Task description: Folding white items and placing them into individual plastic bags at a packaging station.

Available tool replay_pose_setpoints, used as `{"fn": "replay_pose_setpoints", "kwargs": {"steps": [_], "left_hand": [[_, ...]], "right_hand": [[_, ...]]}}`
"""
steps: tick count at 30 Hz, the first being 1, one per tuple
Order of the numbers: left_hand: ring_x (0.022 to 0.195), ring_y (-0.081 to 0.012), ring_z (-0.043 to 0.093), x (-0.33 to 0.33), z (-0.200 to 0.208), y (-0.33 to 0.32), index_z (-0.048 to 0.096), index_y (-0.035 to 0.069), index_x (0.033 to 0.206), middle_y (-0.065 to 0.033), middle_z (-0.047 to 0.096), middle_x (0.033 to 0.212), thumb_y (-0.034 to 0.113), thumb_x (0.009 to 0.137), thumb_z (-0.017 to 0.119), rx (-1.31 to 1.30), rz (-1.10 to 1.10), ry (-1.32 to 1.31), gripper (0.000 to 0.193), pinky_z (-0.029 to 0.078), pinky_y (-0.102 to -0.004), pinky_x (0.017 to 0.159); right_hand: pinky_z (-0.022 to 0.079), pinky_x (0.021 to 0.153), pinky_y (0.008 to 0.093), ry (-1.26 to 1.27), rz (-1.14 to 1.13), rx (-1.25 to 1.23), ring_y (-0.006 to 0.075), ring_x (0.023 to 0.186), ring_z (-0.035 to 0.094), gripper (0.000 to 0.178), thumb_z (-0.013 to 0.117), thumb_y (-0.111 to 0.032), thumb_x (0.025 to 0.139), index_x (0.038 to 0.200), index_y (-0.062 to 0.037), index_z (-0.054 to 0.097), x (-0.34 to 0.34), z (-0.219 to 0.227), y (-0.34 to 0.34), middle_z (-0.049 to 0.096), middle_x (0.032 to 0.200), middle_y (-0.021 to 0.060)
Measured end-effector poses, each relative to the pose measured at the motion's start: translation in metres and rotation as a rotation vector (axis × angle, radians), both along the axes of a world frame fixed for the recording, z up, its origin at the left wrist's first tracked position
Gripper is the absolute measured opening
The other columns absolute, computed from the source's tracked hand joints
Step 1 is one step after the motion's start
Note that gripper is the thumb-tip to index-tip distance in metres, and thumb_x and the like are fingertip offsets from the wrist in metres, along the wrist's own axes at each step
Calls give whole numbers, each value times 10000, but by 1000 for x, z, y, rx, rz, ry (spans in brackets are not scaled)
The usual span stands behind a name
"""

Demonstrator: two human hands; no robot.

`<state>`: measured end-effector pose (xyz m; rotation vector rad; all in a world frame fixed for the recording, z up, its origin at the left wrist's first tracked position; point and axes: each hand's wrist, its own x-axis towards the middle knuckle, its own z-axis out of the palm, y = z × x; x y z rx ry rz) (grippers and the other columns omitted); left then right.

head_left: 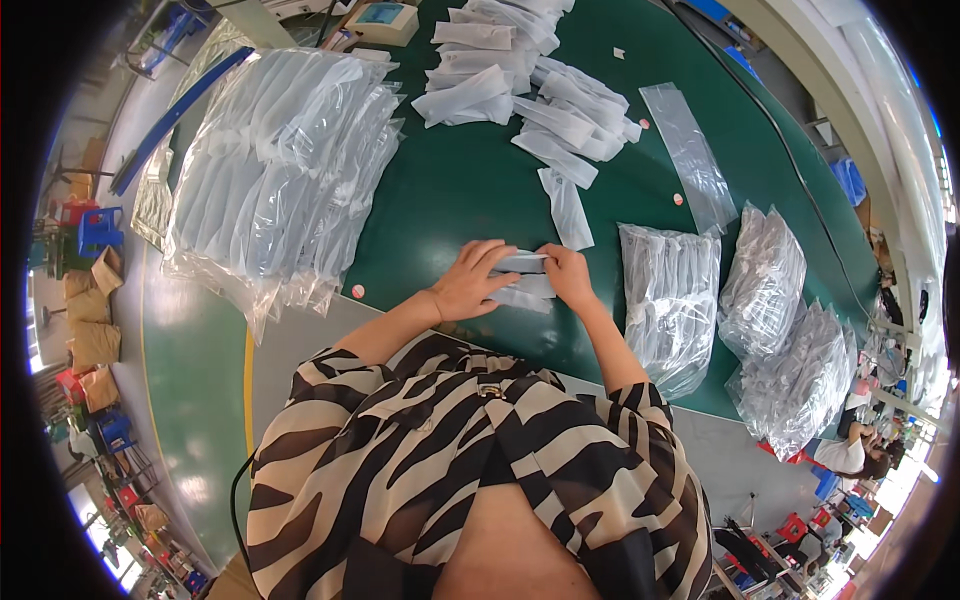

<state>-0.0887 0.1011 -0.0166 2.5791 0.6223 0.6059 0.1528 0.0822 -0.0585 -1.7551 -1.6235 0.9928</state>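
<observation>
A small translucent white sleeve [526, 291] lies at the near edge of the green table, a greyish folded strip [520, 264] along its upper part. From the left, my left hand [470, 281] grips it, fingers across its top end and thumb lower on it. My right hand [567, 275] pinches the strip's right end between thumb and fingers. Just beyond my hands, a single similar white sleeve [566, 208] trails from a loose pile of them [575, 108]. Whatever is inside the held sleeve is too small to tell.
A big clear bag of stacked white sleeves [285, 165] covers the table's left. At right are a filled clear bag [670, 300], two more bags [762, 280] [800, 380] and a flat clear bag [690, 155]. Another sleeve stack [490, 60] and a beige device [385, 20] stand at the back.
</observation>
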Motion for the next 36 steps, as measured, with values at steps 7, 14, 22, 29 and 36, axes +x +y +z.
{"fn": "replay_pose_setpoints", "kwargs": {"steps": [7, 14, 22, 29, 36], "left_hand": [[1206, -358, 431, 5, -31, 7, 586, 124, 1256, -153, 440, 1316, 174, 685, 790, -12, -69, 79, 608, 340, -521, 1033], [1215, -348, 422, 19, -30, 12, 535, 112, 1306, -145, 439, 1314, 187, 676, 806, -50, -125, 144, 690, 335, -504, 1030], [1331, -382, 340, 19, -3, 25, 551, 141, 1310, -162, 421, 1328, 227, 616, 847, -43, -96, 85, 759, 239, -576, 1139], [1340, -382, 339, 23, -17, 34, 573, 199, 1296, -177, 408, 1378, 246, 611, 858, -42, -100, 220, 744, 192, -613, 1159], [1323, -383, 355, 27, -34, 23, 517, 102, 1332, -170, 413, 1388, 257, 621, 864, -198, -123, 221, 807, 175, -620, 1163]], "right_hand": [[523, 674, 448, -316, 130, 144, 361, 767, 659, 158, 563, -64, 828, 929, -22, 677, 3, 32, -9, 642, 823, 191], [522, 681, 469, -700, -108, 301, 401, 761, 629, 182, 600, -72, 807, 957, 24, 636, 30, -10, 14, 621, 857, 231], [515, 695, 496, -25, -11, -199, 434, 791, 633, 137, 558, -123, 840, 817, -35, 660, 44, -2, 14, 637, 828, 206], [517, 701, 488, -380, 298, -39, 405, 803, 646, 157, 543, -127, 849, 782, -56, 665, 51, 6, 31, 636, 851, 189], [523, 736, 469, -371, -255, 441, 391, 887, 631, 239, 629, -32, 767, 1005, -43, 629, 54, 3, 131, 603, 1013, 194]]}}
